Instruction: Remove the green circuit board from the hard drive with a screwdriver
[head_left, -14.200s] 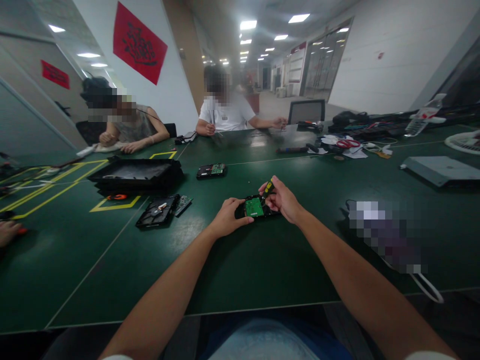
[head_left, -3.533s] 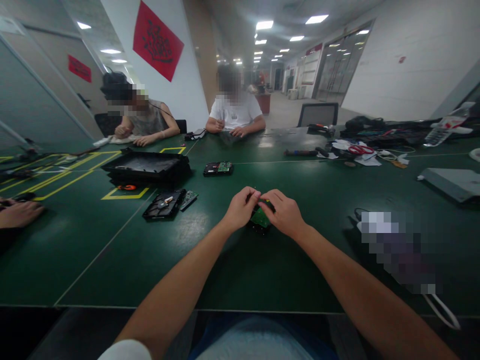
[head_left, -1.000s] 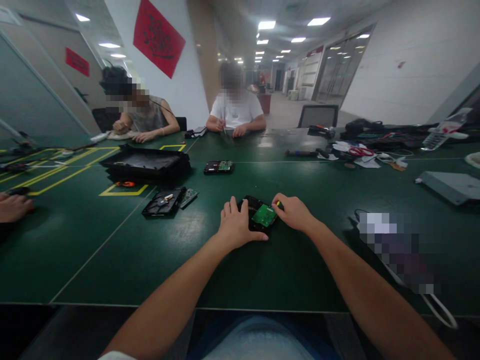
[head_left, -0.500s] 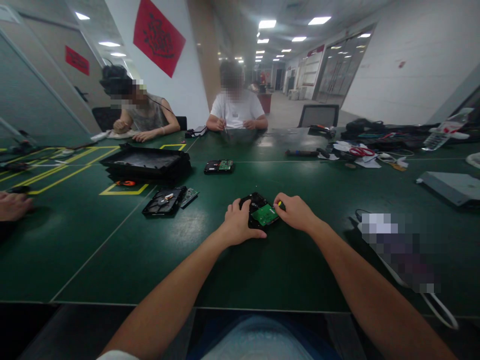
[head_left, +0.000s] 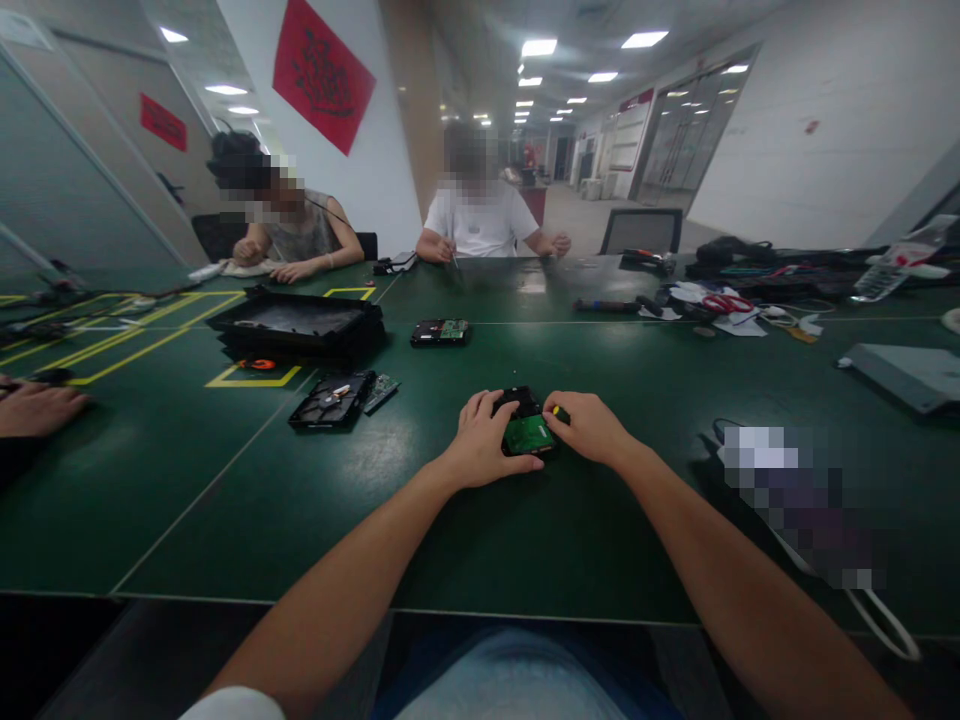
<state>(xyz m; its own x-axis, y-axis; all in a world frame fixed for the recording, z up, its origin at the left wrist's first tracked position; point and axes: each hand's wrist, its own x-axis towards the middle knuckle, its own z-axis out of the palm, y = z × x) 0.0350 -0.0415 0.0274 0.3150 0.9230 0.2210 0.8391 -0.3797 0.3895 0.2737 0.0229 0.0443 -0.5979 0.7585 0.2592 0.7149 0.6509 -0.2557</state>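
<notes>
Drive (head_left: 527,434) sits gripped by left hand (head_left: 484,442), right hand (head_left: 594,428) seemingly pinching screwdriver (head_left: 557,411).

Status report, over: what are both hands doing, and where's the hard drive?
Left hand grips the hard drive, flat on the table. Right hand closed on a screwdriver at the drive's right edge. Another opened drive lies apart, to the left.

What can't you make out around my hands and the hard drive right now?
All in the head view:
The screwdriver: only a yellow bit shows; the right hand covers its shaft and tip.
The hard drive: the left hand covers its left side; board screws are too small to see.
The pixelated patch at right: contents masked.
</notes>
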